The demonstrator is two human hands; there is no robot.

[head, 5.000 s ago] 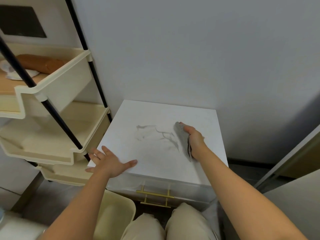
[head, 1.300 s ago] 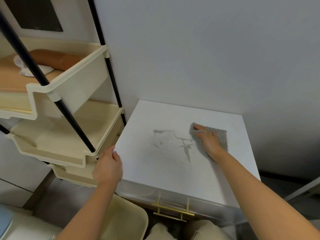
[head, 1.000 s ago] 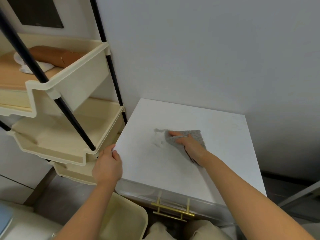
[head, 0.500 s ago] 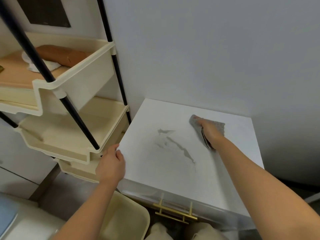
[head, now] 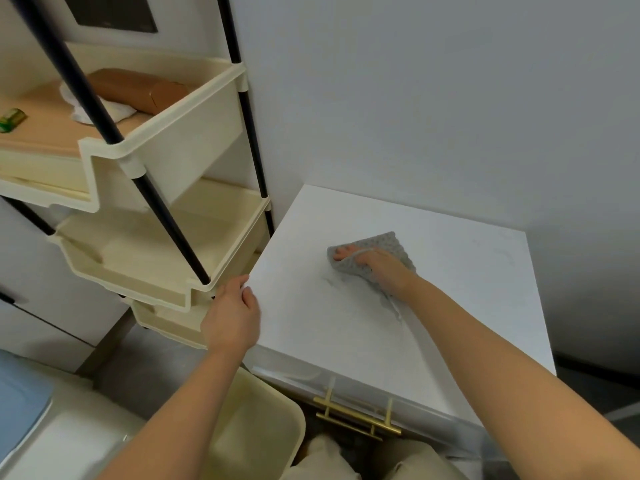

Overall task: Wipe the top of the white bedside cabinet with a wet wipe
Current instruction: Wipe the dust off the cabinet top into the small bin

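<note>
The white bedside cabinet stands against the grey wall, its flat top facing me. A grey textured wet wipe lies flat on the middle of the top. My right hand presses down on it, fingers pointing left. Faint damp streaks show on the top just in front of the wipe. My left hand grips the cabinet's left front edge, thumb on top.
A cream tiered trolley with black poles stands close to the cabinet's left side, a brown box on its upper shelf. A cream bin sits below my left arm. A gold drawer handle is at the cabinet front.
My right hand has slid the wipe left and slightly towards me, from the back right of the top to its middle. The dark streaks have mostly gone. My left hand keeps its grip.
</note>
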